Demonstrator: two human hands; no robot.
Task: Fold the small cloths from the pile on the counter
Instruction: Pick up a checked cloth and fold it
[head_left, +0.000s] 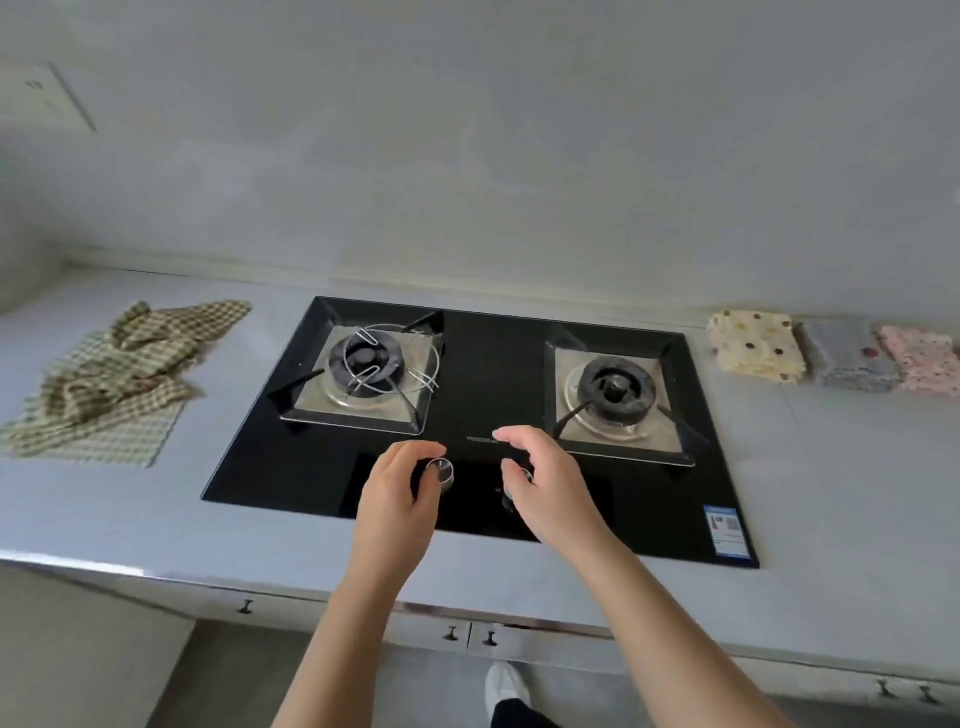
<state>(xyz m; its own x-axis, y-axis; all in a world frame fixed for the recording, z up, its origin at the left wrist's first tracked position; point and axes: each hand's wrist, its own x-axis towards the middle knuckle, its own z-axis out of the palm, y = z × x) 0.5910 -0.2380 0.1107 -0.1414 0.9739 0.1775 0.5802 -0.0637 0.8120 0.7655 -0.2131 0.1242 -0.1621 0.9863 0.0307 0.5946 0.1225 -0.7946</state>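
Note:
A rumpled pile of green-and-cream checked cloths (111, 374) lies on the grey counter (831, 467) at the left. At the far right, three folded cloths sit in a row: a cream dotted one (756, 345), a grey-blue one (852, 361) and a pink one (922, 361). My left hand (397, 496) and my right hand (545, 488) hover side by side over the front middle of the hob, fingers loosely curled, holding no cloth. Each hand is just above one of the two round knobs (440, 470); I cannot see whether they touch.
A black glass gas hob (483, 374) with two burners fills the counter's middle, between the pile and the folded cloths. The left burner carries a wire ring. Cabinet doors with small handles run below the counter edge. A white shoe (506, 686) shows on the floor.

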